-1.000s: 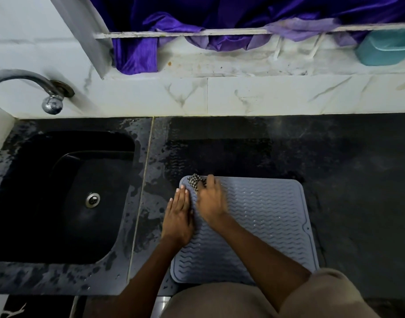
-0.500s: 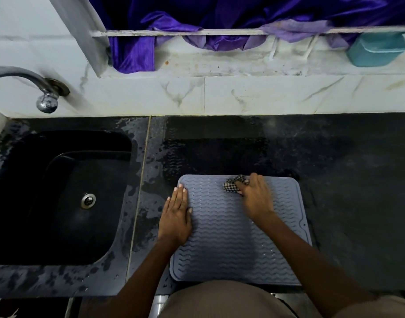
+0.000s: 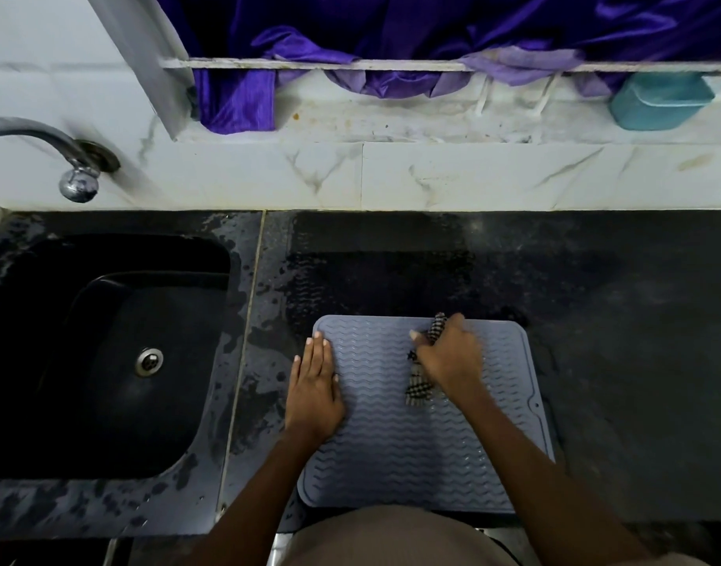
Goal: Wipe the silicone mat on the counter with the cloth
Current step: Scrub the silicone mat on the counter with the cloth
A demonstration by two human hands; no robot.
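On one mat (image 3: pixel 391 455), two hands: left hand (image 3: pixel 314 392) flat, right hand (image 3: pixel 448 357) gripping one cloth (image 3: pixel 418 388).

You are looking down at a dark, speckled stone counter (image 3: pixel 595 320), wet in patches. To your left, a black sink (image 3: pixel 105 353) is sunk into it, with a metal drain (image 3: pixel 148 361) and a chrome tap (image 3: pixel 44 149) curving over it. Behind runs a white marble-patterned wall (image 3: pixel 432 177). Above, purple fabric (image 3: pixel 391 30) drapes over a ledge, beside a teal container (image 3: pixel 660 102). Light is dim.
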